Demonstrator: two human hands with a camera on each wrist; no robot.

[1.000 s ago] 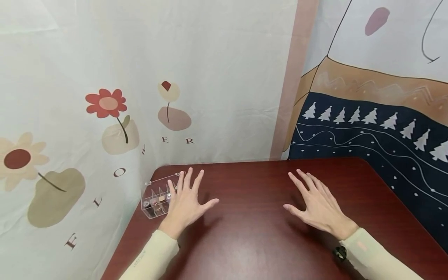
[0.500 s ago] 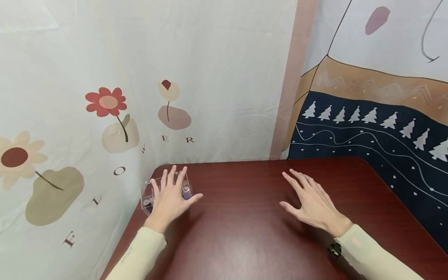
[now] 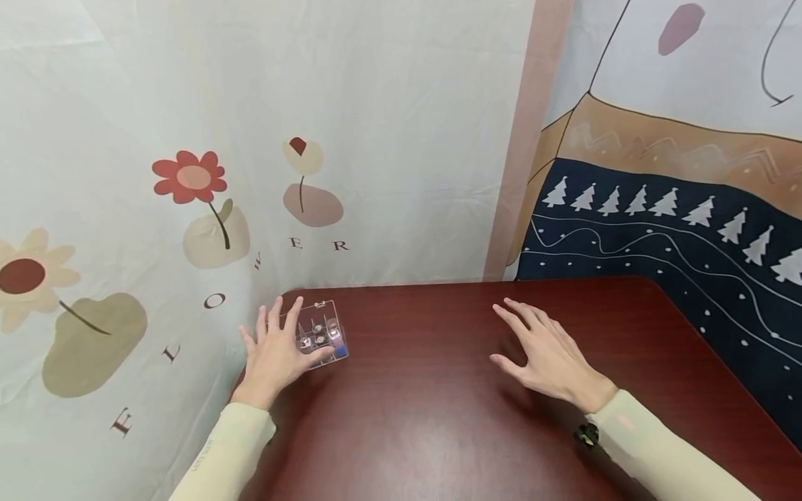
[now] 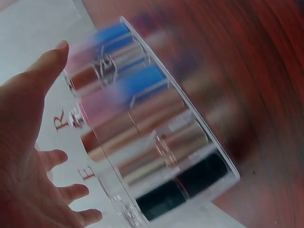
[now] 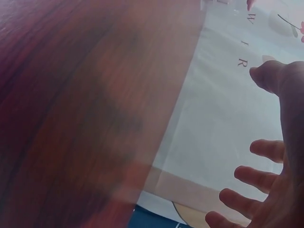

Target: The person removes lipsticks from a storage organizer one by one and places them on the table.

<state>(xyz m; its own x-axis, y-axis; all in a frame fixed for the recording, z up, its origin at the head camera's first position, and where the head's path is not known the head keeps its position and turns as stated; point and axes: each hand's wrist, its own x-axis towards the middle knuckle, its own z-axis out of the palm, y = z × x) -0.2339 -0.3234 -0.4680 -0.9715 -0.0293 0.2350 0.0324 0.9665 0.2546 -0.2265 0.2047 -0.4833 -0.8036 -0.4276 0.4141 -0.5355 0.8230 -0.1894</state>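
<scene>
A clear lidded organizer box (image 3: 332,351) stands at the back left of the table. In the left wrist view it holds several lipstick-like tubes in rows: a black tube (image 4: 159,199), gold-toned tubes (image 4: 135,123) and a pink-and-blue tube (image 4: 142,85). My left hand (image 3: 273,363) is spread, its fingers straight, in front of the box's left part and hiding it in the head view. Whether it touches the box I cannot tell. Further right, my right hand (image 3: 554,358) hovers above the table with fingers apart, holding nothing.
The dark red wooden table (image 3: 413,390) ends at a pale curtain (image 3: 407,139) printed with flowers and letters. A navy cloth with white trees (image 3: 664,205) hangs along the right side. A dark watch-like object (image 3: 587,435) is at the right cuff.
My left hand has moved left across the front of the box, uncovering its right end. My right hand has drifted slightly left. Both hands stay spread; the view has tilted down slightly.
</scene>
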